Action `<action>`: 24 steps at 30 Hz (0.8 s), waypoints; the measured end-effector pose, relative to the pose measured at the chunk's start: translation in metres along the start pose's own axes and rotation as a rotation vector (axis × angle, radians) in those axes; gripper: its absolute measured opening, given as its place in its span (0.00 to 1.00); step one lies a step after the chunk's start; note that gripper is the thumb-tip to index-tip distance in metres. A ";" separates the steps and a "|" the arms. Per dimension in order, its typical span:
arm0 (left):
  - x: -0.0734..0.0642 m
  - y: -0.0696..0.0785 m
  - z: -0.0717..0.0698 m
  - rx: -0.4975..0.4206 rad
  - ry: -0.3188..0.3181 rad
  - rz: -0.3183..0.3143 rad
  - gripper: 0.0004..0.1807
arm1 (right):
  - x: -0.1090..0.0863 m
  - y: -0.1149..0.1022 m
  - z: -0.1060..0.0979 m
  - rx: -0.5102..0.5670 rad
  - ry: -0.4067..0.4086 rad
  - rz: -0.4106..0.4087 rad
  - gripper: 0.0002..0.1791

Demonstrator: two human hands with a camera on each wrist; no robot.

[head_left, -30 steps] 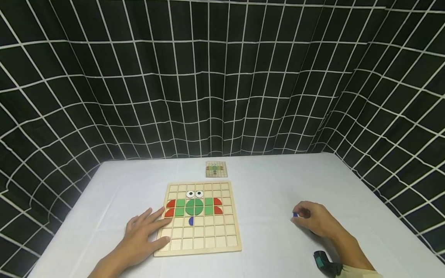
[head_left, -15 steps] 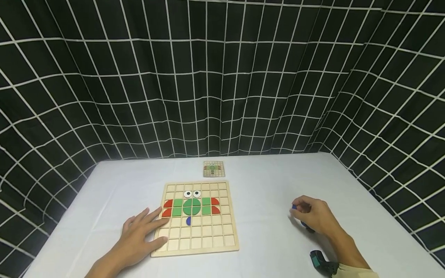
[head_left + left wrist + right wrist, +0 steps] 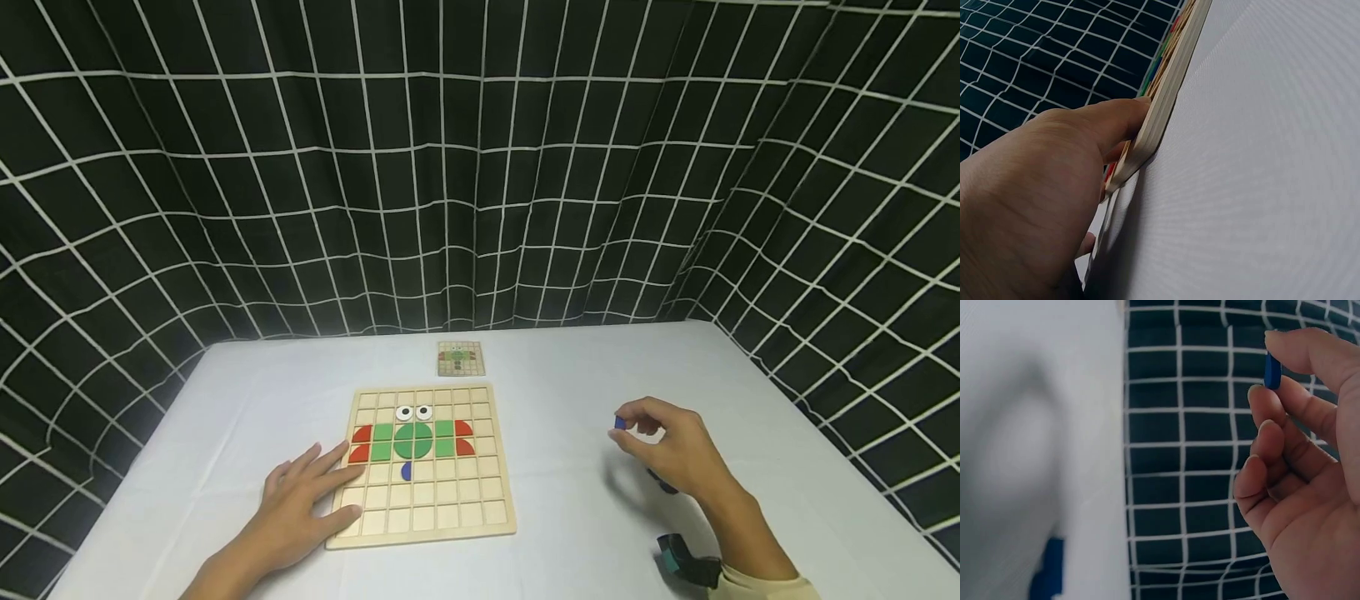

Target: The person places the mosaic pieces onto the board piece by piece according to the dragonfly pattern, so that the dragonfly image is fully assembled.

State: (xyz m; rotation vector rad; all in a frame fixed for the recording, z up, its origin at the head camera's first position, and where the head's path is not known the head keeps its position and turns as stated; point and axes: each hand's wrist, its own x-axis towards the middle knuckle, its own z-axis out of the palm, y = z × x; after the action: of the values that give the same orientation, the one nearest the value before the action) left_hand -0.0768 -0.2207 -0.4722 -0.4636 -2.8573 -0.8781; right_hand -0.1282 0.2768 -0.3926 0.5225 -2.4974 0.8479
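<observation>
The square wooden grid board [image 3: 456, 517] carries green squares [image 3: 381, 450], a green circle [image 3: 423, 431] made of pieces, red quarter-round pieces [image 3: 463, 428], two googly eyes [image 3: 405, 413] and one blue rounded piece [image 3: 407, 472]. My left hand [image 3: 296, 508] rests at the board's left edge with spread fingers, the fingertips over its rim; in the left wrist view the thumb [image 3: 1125, 115] touches the board's edge. My right hand [image 3: 671, 437], raised above the table at the right, pinches a small blue puzzle piece [image 3: 1272, 370] between thumb and fingertips.
Behind the board lies a small pattern card [image 3: 461, 359] showing a similar figure. Below my right hand, more blue [image 3: 1047, 569] shows on the white tablecloth [image 3: 570, 500]. A black device [image 3: 686, 562] sits at the right wrist. A black curtain with white grid lines [image 3: 480, 183] surrounds the table.
My right hand has lifted off the table with the blue puzzle piece and shifted slightly left, uncovering dark blue on the cloth beneath. The left hand stays at the board.
</observation>
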 end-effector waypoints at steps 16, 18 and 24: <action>-0.001 0.003 -0.001 0.020 -0.011 -0.023 0.30 | 0.018 -0.064 0.015 0.170 0.023 -0.219 0.18; -0.001 0.003 0.000 0.018 -0.009 -0.018 0.29 | 0.020 -0.072 0.020 0.180 0.016 -0.224 0.18; 0.000 0.003 0.000 0.007 0.004 0.001 0.29 | 0.027 -0.100 0.036 0.225 -0.019 -0.219 0.16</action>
State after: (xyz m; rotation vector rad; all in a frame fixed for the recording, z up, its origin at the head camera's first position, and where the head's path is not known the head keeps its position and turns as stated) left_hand -0.0759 -0.2181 -0.4704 -0.4621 -2.8557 -0.8677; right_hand -0.1133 0.1747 -0.3565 0.8650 -2.3201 1.0438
